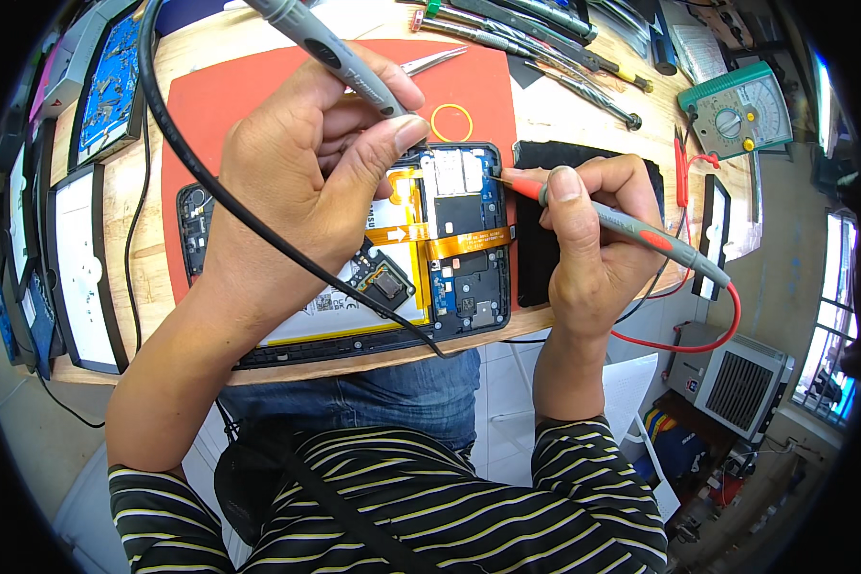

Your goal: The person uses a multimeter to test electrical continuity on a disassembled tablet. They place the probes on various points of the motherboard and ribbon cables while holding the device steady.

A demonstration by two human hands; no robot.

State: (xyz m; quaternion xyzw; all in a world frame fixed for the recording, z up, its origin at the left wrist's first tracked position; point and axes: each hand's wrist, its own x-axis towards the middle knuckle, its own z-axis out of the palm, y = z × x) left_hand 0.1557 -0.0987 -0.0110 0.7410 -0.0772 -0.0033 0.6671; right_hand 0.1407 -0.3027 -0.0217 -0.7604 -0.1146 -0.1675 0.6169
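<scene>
An opened tablet, its back off, lies on a red-orange mat. Inside are a white battery, a blue circuit board and an orange ribbon cable. My left hand is closed around a grey test probe with a black lead, over the tablet's far edge; its tip is hidden by my thumb. My right hand grips a grey and red test probe with a red lead. Its tip is at the board's right edge; contact is too small to tell. A small black module rests over the battery.
A green analog multimeter stands at the far right. Screwdrivers and tweezers lie at the back, near a yellow rubber band. Under my right hand is a black panel. The black lead crosses my left wrist.
</scene>
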